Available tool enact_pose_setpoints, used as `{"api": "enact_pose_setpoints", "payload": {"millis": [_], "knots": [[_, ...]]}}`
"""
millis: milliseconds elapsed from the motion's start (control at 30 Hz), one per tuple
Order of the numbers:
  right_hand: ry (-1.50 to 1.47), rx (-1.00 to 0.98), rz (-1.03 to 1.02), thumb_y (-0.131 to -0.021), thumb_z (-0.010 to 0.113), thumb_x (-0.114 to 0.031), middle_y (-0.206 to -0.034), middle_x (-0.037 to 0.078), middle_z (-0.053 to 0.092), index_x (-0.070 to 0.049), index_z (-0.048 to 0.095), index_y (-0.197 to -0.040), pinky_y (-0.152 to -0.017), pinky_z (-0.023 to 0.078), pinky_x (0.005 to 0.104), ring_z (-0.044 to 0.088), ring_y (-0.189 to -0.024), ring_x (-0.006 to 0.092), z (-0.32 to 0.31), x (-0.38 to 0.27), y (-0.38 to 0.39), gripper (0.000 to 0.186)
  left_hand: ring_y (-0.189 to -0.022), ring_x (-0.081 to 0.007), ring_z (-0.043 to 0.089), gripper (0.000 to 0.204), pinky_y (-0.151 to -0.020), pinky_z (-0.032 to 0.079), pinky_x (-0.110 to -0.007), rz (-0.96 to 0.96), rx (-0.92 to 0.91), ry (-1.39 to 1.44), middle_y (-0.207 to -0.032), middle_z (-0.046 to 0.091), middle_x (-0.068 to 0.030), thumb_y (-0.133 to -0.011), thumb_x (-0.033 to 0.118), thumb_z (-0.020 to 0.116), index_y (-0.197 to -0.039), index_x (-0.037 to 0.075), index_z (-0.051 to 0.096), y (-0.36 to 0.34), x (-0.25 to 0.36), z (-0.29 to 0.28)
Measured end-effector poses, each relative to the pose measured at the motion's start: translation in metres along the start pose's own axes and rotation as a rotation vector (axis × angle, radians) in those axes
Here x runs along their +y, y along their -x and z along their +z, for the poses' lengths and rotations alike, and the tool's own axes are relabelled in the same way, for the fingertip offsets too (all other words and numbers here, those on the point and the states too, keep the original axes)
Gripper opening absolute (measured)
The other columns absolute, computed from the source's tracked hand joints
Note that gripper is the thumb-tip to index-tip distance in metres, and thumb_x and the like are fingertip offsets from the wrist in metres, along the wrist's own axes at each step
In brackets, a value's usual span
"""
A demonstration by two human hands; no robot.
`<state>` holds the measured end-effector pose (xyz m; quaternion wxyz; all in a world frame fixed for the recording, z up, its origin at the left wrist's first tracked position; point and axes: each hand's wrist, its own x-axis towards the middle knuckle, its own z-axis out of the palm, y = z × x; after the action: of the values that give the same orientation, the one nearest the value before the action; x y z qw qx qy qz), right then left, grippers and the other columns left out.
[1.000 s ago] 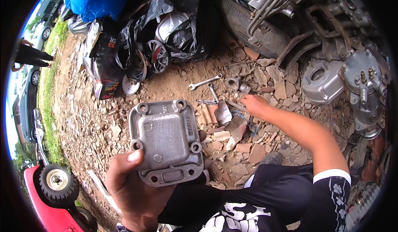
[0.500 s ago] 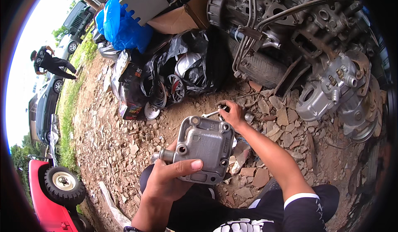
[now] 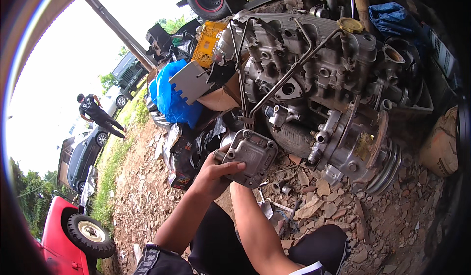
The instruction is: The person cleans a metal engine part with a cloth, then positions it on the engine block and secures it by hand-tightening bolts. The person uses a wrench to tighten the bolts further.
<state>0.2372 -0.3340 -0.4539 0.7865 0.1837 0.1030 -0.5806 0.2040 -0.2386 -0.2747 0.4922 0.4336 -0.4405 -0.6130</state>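
My left hand (image 3: 215, 169) grips a squarish grey cast-metal cover (image 3: 251, 154) with bolt holes and a short pipe stub, its thumb across the face. The cover is held up just below the bent metal pipes (image 3: 272, 91) of a large greasy engine (image 3: 324, 54). My right forearm (image 3: 255, 226) reaches up behind the cover, hiding that hand and its fingers. Small metal fittings (image 3: 285, 188) and wrenches lie on the rubble beside it.
A pulley assembly (image 3: 358, 152), a tyre (image 3: 289, 135), black bags (image 3: 184, 154), a blue bag (image 3: 174, 98) and a yellow crate (image 3: 206, 44) crowd the space. At the left are a red vehicle (image 3: 61, 240), parked cars and a standing person (image 3: 100, 115).
The view has tilted up toward the engine. My left hand and cover appear farther forward. My right hand, earlier out by the wrenches, has moved behind the cover.
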Motion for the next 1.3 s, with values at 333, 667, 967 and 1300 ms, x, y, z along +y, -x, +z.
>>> {"api": "enact_pose_setpoints", "payload": {"millis": [333,667,967,1300], "knots": [[-0.042,0.166,-0.084,-0.101,0.054,-0.032,-0.107,-0.003,0.068,-0.019,0.059,-0.122,-0.076,0.052,0.0247,0.065,-0.089,0.0081,-0.021,-0.034,-0.044,0.025,-0.107,-0.0163,0.062,0.066,-0.100,0.047,-0.032,0.065,-0.217,-0.595,-0.115,0.067,-0.0092,-0.069,0.004,0.082,-0.131,-0.004,0.058,-0.087,0.011,0.039],[0.163,0.205,-0.302,-0.098,0.056,-0.042,-0.125,0.008,0.061,-0.011,0.054,-0.129,-0.104,0.047,0.0408,0.061,-0.116,0.0216,-0.065,-0.060,-0.046,0.043,-0.102,-0.0151,0.065,0.059,-0.096,0.050,-0.030,0.049,-0.369,-0.804,-0.109,0.070,-0.0097,-0.067,0.006,0.085,-0.121,-0.005,0.064,-0.127,-0.038,-0.071],[0.193,0.294,-0.396,-0.096,0.059,-0.035,-0.090,0.004,0.053,-0.011,0.061,-0.113,-0.071,0.046,0.0313,0.051,-0.079,0.0144,-0.123,-0.108,-0.073,0.030,-0.109,-0.0312,0.067,0.048,-0.092,0.054,-0.039,0.475,-0.487,-0.773,-0.119,0.068,-0.0161,-0.071,0.003,0.081,-0.116,0.001,0.066,-0.128,-0.071,-0.071],[0.084,0.204,-0.591,-0.091,0.066,-0.009,-0.083,-0.001,0.056,-0.012,0.068,-0.114,-0.063,0.049,0.0257,0.052,-0.068,0.0088,-0.080,-0.186,-0.109,0.023,-0.112,-0.0304,0.066,0.049,-0.093,0.054,-0.038,0.486,-0.511,-0.835,-0.123,0.066,-0.0171,-0.074,0.004,0.082,-0.120,0.005,0.065,-0.139,-0.082,-0.044]]}}
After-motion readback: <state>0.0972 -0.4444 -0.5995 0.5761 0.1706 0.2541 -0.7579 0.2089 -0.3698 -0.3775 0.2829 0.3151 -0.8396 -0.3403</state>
